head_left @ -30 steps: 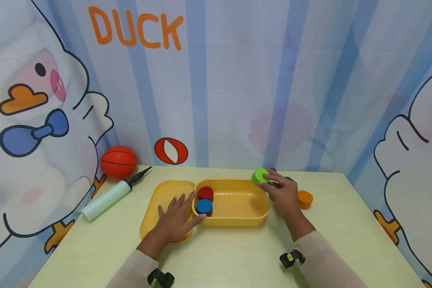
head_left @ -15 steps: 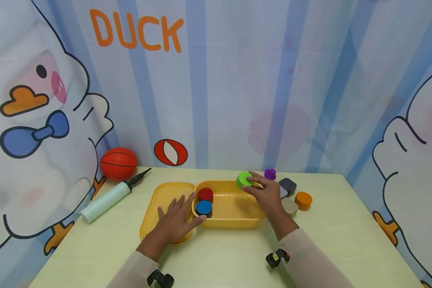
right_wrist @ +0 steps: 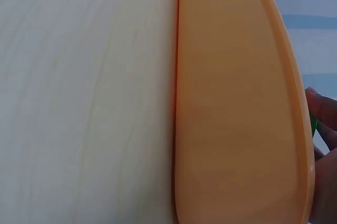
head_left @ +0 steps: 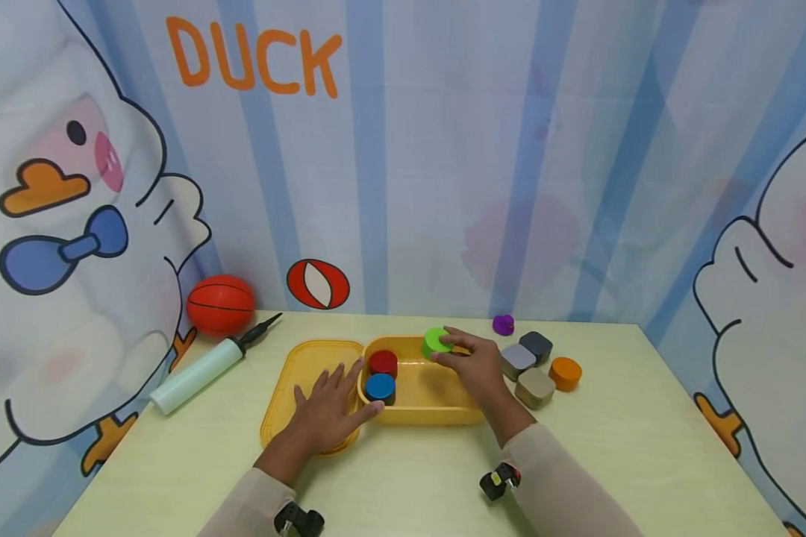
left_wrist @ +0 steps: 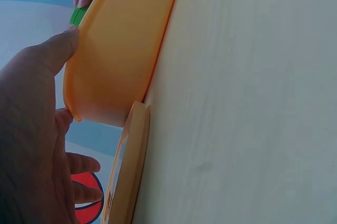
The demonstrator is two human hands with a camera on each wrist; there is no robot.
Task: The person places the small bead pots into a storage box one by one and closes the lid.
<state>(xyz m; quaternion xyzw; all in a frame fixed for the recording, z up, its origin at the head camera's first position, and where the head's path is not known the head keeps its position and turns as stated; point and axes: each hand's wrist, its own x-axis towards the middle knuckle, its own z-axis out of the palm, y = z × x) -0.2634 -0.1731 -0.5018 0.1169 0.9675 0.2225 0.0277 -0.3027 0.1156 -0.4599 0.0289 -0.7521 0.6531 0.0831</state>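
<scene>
Between thumb and fingers my right hand pinches a green round cap-like piece, held over the yellow open box. Inside that box, at its left end, a red round piece and a blue-topped round piece stand side by side. My left hand is spread over the box's left edge, thumb and a fingertip at the rim, above the yellow lid lying on the table. In the left wrist view, the left thumb touches the box rim. The right wrist view shows mostly the box's outer wall.
Right of the box sit blocks: lavender-grey, dark grey and beige. Beside them stands an orange round piece; a small purple piece is near the back edge. Left are a pale green hand pump and a red ball.
My right hand has carried the green piece left and slightly down, from the box's right end to over its middle, uncovering the blocks behind. The left hand stays in place.
</scene>
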